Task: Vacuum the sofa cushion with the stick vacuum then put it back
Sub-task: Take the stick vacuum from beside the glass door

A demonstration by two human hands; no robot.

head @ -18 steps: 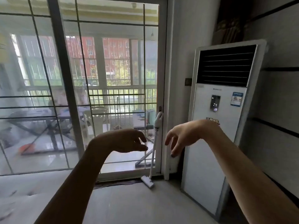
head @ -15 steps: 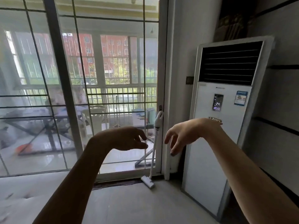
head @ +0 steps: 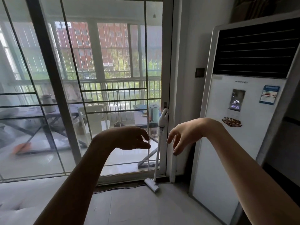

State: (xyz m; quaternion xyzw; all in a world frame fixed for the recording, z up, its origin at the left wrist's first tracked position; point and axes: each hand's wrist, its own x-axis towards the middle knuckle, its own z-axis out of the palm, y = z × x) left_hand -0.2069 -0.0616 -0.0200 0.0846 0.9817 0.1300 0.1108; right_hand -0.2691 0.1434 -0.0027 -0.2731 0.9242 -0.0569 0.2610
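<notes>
Closer now than half a second ago, the glass door and the tall air conditioner (head: 240, 127) fill more of the view, and the door frame has slid leftward, so the person appears to be walking toward the corner; both arms are raised much as before. Left hand (head: 128, 138) and right hand (head: 181, 135) hang limp-wristed in front, fingers loosely spread and drooping, neither holding anything. Well beyond them the white stick vacuum (head: 159, 143) leans upright against the door frame (head: 168, 62), its floor head on the floor (head: 138, 208) by the threshold, just beside the air conditioner. A pale tufted edge at lower left may be the sofa cushion (head: 14, 200), though I cannot be sure. The step in hand looks like fetching the vacuum; next comes closing the remaining gap and wrapping one hand around its handle at the top.
</notes>
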